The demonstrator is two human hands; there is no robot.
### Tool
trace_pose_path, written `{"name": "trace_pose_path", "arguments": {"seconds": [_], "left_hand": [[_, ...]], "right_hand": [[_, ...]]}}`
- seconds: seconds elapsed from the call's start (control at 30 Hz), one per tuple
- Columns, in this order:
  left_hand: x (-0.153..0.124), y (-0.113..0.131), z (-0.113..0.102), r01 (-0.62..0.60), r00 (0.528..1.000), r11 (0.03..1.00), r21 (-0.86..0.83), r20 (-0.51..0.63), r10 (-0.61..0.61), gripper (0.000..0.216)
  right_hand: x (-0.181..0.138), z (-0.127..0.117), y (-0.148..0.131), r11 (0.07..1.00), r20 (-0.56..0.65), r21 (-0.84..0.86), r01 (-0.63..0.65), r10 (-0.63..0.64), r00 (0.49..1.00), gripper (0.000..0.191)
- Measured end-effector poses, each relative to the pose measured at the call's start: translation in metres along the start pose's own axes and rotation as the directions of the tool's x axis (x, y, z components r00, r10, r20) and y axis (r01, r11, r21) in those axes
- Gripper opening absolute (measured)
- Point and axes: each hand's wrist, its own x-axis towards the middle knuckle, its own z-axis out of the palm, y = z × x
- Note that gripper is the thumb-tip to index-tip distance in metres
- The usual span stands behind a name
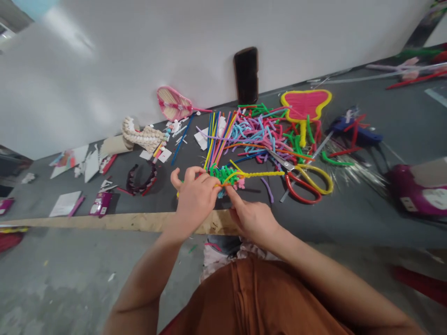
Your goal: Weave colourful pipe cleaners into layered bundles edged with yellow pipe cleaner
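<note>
Near the table's front edge, a pipe-cleaner craft piece (225, 174) lies under my hands, with green curls, pink and blue bits and a twisted yellow stem (263, 174) pointing right. My left hand (197, 190) grips its left side, thumb and fingers closed on it. An orange pipe cleaner (223, 185) runs between the fingertips of both hands. My right hand (253, 218) has its index finger against that orange strand, its other fingers curled beneath; whether it pinches the strand is partly hidden. Scissors (295, 172) with red and yellow handles lie half open to the right.
Behind my hands lie straight pipe cleaners (218, 139) and a heap of cut ones (258, 130). A phone (247, 74) leans on the white wall. Also around are a pink-and-yellow fan shape (306, 104), a blue glue gun (356, 130), a dark headband (141, 179) and a purple package (419, 190).
</note>
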Motion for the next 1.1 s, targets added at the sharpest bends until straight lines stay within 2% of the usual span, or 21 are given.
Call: {"name": "trace_pose_path", "arguments": {"seconds": [0.13,0.27,0.4,0.53,0.63,0.73,0.8,0.87,1.0,1.1], "left_hand": [[-0.001,-0.003,0.002,0.005,0.997,1.0,0.003,0.074,-0.005,0.012],[-0.002,-0.005,0.001,-0.054,0.991,0.998,0.014,0.127,0.052,0.014],[0.004,-0.002,-0.004,-0.088,0.991,0.992,0.095,0.113,0.077,0.021],[0.013,0.0,-0.008,-0.088,0.989,0.991,0.104,0.129,0.074,0.024],[0.02,-0.001,-0.011,-0.089,0.97,0.995,0.044,0.233,0.077,0.023],[0.026,-0.003,-0.014,-0.062,0.912,0.995,-0.084,0.4,0.091,0.019],[0.029,-0.002,-0.014,-0.01,0.874,0.991,-0.131,0.48,0.073,0.018],[0.03,0.0,-0.012,0.029,0.864,0.991,-0.128,0.501,0.039,0.019],[0.025,0.003,-0.001,0.094,0.883,0.981,-0.17,0.47,-0.003,0.021],[0.018,0.006,0.01,0.155,0.916,0.959,-0.237,0.399,-0.049,0.018]], "right_hand": [[0.0,-0.002,0.001,1.0,-0.038,-0.01,0.006,-0.007,0.999,0.049],[-0.001,0.002,0.007,1.0,-0.09,-0.018,0.007,-0.008,0.996,0.042],[-0.001,0.008,0.011,0.998,-0.118,0.015,0.059,-0.056,0.991,0.045],[0.0,0.01,0.008,0.994,-0.058,0.088,0.065,-0.06,0.996,0.056],[0.001,0.011,0.006,0.991,-0.038,0.133,-0.011,0.017,0.999,0.063],[0.001,0.014,0.009,0.97,-0.061,0.241,-0.043,0.059,0.996,0.061],[0.0,0.016,0.013,0.914,-0.091,0.405,-0.03,0.073,0.993,0.057],[0.0,0.019,0.017,0.807,-0.136,0.59,-0.013,0.116,0.984,0.048],[0.0,0.025,0.02,0.533,-0.206,0.846,0.015,0.301,0.931,0.031],[0.002,0.025,0.02,0.352,-0.108,0.935,-0.039,0.387,0.916,0.025]]}}
